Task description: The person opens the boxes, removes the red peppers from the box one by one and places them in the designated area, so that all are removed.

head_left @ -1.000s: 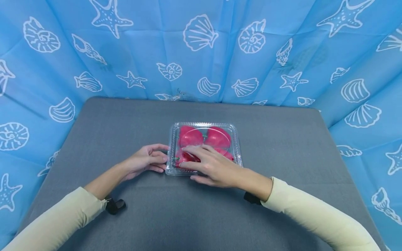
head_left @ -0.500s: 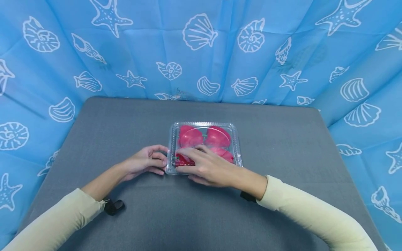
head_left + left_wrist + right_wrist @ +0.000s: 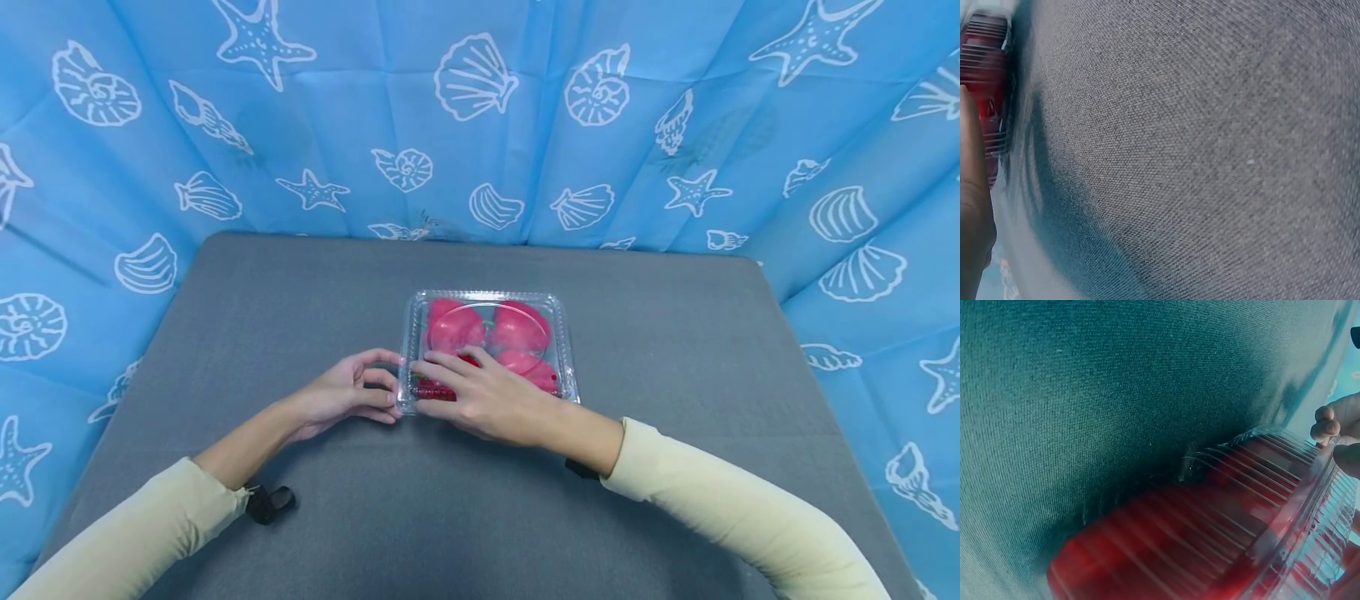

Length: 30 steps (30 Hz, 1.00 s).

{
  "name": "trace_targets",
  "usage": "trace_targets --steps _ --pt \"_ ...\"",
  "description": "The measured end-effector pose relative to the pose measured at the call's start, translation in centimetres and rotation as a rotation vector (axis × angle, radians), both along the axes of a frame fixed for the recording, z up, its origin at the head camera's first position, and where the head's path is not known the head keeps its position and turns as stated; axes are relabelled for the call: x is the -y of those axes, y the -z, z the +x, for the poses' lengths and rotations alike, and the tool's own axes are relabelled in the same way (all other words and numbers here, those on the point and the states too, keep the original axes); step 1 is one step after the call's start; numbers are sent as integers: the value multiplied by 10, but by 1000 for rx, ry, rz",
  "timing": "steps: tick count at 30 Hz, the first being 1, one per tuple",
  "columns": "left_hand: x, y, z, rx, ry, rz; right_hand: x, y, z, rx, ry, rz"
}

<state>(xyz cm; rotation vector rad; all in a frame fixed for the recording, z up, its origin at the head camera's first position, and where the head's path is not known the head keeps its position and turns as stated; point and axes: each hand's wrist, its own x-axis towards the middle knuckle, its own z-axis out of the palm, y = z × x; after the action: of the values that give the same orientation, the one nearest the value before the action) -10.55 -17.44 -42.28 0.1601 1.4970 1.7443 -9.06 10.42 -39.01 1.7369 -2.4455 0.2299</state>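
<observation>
A clear plastic clamshell container (image 3: pixel 483 296) with a ribbed rim stands on the grey table. Inside it are several red, rounded, fruit-like pieces (image 3: pixel 519 327) with small green stems. My left hand (image 3: pixel 347 390) is at the container's left edge, thumb and fingers pinching the rim near the front corner. Across the front left of the lid lies my right hand (image 3: pixel 491 400), fingers spread and pressing down, thumb by the front edge. The right wrist view shows the ribbed front wall (image 3: pixel 1254 481) close up, with left-hand fingertips (image 3: pixel 1325 428) at its far corner.
Grey cloth covers the table (image 3: pixel 660 350) on all sides of the container. Behind it hangs a blue curtain (image 3: pixel 525 150) printed with white shells and starfish. A black strap (image 3: pixel 270 503) hangs at the left wrist.
My right hand has slid left along the front of the lid, toward the left front corner. The left hand has barely shifted, and the container stays almost where it was.
</observation>
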Motion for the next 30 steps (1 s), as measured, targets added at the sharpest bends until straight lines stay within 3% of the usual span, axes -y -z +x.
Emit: trace_targets --steps 13,30 --pt "-2 1 -1 0 -28 -25 7 -4 3 -42 26 41" --pt "-5 0 -1 -20 -39 -70 14 -3 5 -167 24 103"
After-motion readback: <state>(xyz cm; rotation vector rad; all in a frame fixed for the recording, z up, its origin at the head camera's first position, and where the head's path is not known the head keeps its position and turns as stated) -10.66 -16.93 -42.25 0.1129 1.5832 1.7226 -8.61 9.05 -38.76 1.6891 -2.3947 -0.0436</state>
